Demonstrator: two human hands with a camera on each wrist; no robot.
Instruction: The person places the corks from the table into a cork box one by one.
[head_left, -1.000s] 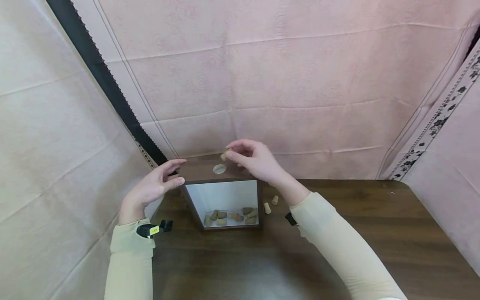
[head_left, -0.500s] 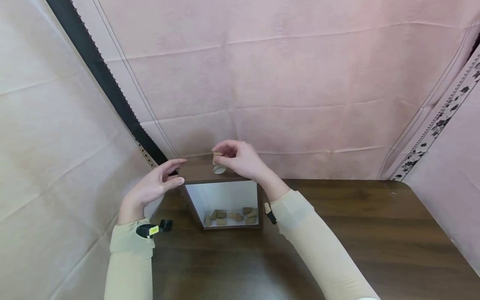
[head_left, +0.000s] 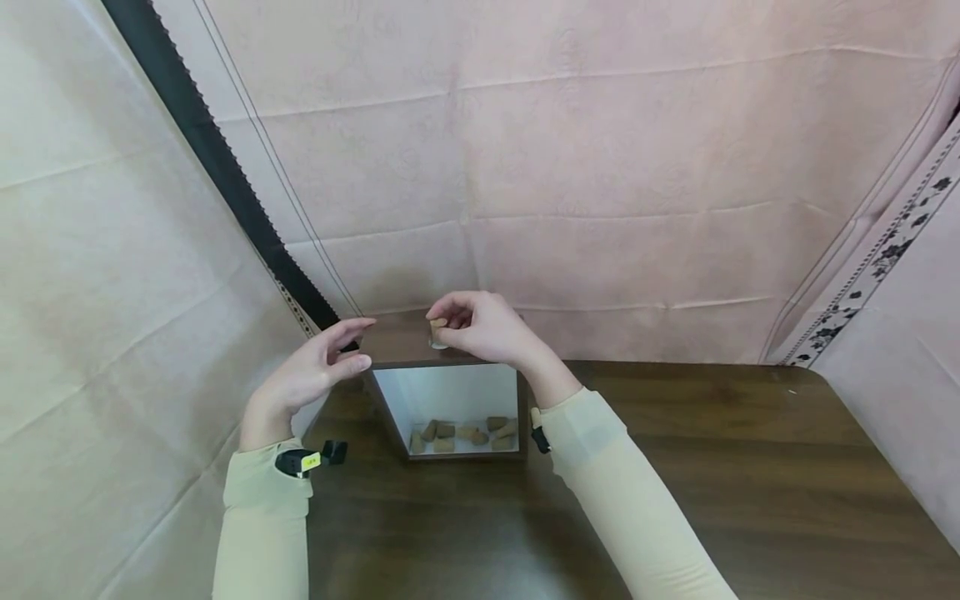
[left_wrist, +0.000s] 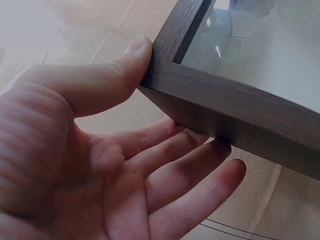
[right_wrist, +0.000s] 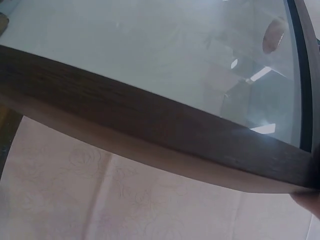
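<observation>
My right hand (head_left: 483, 329) pinches a tapered cork (head_left: 437, 325) at the round hole in the top of a brown box (head_left: 397, 337). The cork stands upright, its lower end at the hole; the fingertips partly cover it. In the right wrist view only a bit of that hand (right_wrist: 309, 201) shows at the right edge. My left hand (head_left: 303, 371) rests against the box's top left corner with extended fingers. In the left wrist view, its thumb (left_wrist: 132, 60) touches the frame corner and its fingertips meet the panel. Several corks (head_left: 444, 431) lie inside, behind the clear front.
The box stands on a dark wooden table (head_left: 675, 467). Another cork (head_left: 536, 417) lies right of the box, partly behind my right wrist. Pale cloth (head_left: 600, 167) hangs behind the table and on both sides.
My right hand has moved left with the cork, from beside the hole to over it, then lowered the cork to the hole. The left hand has stayed at the box corner.
</observation>
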